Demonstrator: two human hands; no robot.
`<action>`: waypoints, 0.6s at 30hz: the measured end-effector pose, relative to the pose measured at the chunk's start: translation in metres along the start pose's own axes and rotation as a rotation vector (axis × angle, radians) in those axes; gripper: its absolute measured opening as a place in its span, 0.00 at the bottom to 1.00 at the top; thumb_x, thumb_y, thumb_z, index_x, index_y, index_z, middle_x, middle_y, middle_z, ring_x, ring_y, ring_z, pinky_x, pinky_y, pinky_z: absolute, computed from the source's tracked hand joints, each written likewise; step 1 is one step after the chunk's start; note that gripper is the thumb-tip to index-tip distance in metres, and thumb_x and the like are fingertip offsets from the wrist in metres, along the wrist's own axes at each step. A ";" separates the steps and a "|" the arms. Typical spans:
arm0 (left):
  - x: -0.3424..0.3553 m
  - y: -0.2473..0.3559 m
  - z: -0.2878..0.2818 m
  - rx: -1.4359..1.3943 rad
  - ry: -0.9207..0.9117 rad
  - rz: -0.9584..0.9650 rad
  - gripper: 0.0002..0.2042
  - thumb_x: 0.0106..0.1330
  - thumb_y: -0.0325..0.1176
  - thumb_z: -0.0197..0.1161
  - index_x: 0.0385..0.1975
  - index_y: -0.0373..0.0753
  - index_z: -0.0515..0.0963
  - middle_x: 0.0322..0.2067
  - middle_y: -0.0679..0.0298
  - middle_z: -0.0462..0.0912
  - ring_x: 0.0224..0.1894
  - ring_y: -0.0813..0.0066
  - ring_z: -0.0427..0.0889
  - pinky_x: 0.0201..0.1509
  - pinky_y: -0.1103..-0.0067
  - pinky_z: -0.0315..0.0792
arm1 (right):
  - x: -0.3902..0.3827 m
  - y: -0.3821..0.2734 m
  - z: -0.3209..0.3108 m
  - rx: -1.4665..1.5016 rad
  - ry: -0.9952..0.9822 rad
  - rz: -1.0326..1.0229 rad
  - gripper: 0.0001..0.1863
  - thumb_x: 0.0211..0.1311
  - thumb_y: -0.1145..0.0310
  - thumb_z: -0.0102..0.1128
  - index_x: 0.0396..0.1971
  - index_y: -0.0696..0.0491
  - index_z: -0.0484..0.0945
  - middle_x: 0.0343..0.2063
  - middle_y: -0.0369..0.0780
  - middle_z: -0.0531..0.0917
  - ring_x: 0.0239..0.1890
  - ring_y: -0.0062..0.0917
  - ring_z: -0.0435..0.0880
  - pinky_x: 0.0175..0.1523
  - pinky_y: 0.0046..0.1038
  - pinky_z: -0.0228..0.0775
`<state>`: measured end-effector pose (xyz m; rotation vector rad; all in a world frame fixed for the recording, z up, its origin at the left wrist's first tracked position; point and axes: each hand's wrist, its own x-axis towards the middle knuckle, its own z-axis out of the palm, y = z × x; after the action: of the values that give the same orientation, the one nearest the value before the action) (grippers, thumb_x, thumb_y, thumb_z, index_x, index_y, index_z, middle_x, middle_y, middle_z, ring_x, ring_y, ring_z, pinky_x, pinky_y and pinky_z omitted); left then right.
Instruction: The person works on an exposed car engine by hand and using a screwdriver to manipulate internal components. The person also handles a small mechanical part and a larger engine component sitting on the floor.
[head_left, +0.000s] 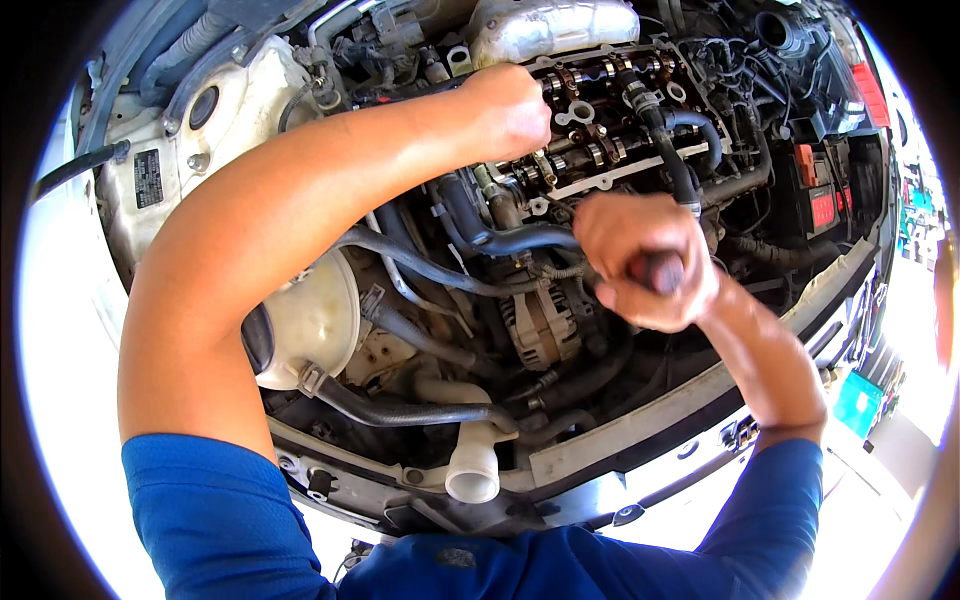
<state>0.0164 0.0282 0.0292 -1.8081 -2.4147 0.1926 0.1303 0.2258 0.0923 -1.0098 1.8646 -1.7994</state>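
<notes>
**Over the open engine bay, both hands at the exposed cylinder head**

Over the engine bay of a white car, the left hand [505, 108] was held as a closed fist against the near-left corner of the exposed cylinder head [610, 110]; whether anything was gripped inside it could not be told, since the fingers were turned away from the camera. Just beyond that hand, the camshafts and their caps were seen uncovered, and a silvery heat shield [550, 28] lay farther off behind them.

The right hand [640, 262] was wrapped tightly around a dark, rounded tool handle [657, 271], whose end was seen protruding from between the fingers. The working end of the tool was hidden by the hand. This hand was held in front of the cylinder head, nearer the person, and well apart from the left hand.

Below and to the left of the right hand, the finned alternator [540, 325] was seen, with dark rubber hoses [440, 265] running across between the two hands. Beneath the left forearm, a whitish plastic reservoir [315, 320] was seated, and a pale pipe end [472, 470] stood open near the front crossmember [640, 425]. To the far right of the right hand, a battery [830, 195] with red fittings was mounted. Blue sleeves covered both upper arms.
</notes>
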 end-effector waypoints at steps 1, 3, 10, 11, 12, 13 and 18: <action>-0.001 0.003 0.000 0.016 0.006 0.008 0.04 0.42 0.33 0.61 0.12 0.43 0.81 0.15 0.61 0.80 0.21 0.65 0.82 0.24 0.71 0.76 | -0.011 0.001 0.003 0.033 0.010 -0.079 0.08 0.38 0.81 0.62 0.15 0.56 0.71 0.17 0.38 0.73 0.22 0.31 0.73 0.31 0.31 0.64; -0.001 0.006 0.001 0.035 -0.004 0.012 0.04 0.41 0.32 0.60 0.12 0.43 0.80 0.15 0.61 0.80 0.20 0.64 0.82 0.23 0.71 0.76 | -0.014 0.000 0.002 0.049 0.010 -0.082 0.08 0.37 0.82 0.61 0.15 0.55 0.71 0.18 0.38 0.74 0.23 0.32 0.72 0.32 0.33 0.64; -0.004 0.000 0.006 0.018 -0.017 -0.025 0.04 0.42 0.32 0.60 0.12 0.41 0.80 0.15 0.60 0.80 0.20 0.64 0.82 0.24 0.71 0.76 | -0.011 0.001 0.001 0.012 -0.026 -0.128 0.07 0.37 0.82 0.60 0.15 0.55 0.71 0.18 0.38 0.73 0.22 0.30 0.72 0.29 0.30 0.62; -0.004 0.001 0.005 0.022 -0.005 -0.026 0.04 0.42 0.32 0.60 0.12 0.41 0.79 0.16 0.60 0.80 0.20 0.64 0.82 0.24 0.71 0.77 | -0.011 0.000 -0.001 -0.004 -0.021 -0.095 0.08 0.37 0.80 0.61 0.15 0.55 0.70 0.18 0.38 0.74 0.23 0.31 0.72 0.34 0.34 0.63; -0.001 0.002 0.004 0.025 0.007 -0.026 0.04 0.42 0.32 0.60 0.12 0.41 0.79 0.16 0.60 0.80 0.21 0.64 0.82 0.24 0.71 0.77 | -0.009 -0.002 -0.003 -0.019 -0.016 -0.061 0.08 0.38 0.79 0.62 0.15 0.54 0.70 0.19 0.38 0.75 0.24 0.32 0.72 0.40 0.38 0.65; 0.003 0.001 0.003 -0.024 -0.037 -0.042 0.04 0.42 0.31 0.60 0.13 0.41 0.79 0.17 0.60 0.80 0.22 0.64 0.82 0.26 0.72 0.77 | -0.003 -0.006 -0.009 -0.020 -0.019 0.015 0.08 0.38 0.79 0.61 0.14 0.54 0.70 0.18 0.38 0.74 0.24 0.32 0.72 0.40 0.38 0.65; 0.004 0.004 0.005 -0.030 -0.025 -0.006 0.04 0.44 0.31 0.59 0.15 0.40 0.79 0.18 0.61 0.80 0.23 0.64 0.82 0.27 0.72 0.78 | -0.020 -0.001 -0.009 0.042 0.052 -0.074 0.07 0.37 0.82 0.60 0.16 0.56 0.71 0.18 0.38 0.73 0.23 0.29 0.73 0.30 0.29 0.62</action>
<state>0.0185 0.0334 0.0234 -1.8219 -2.4524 0.1812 0.1382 0.2462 0.0898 -1.0389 1.8342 -1.9165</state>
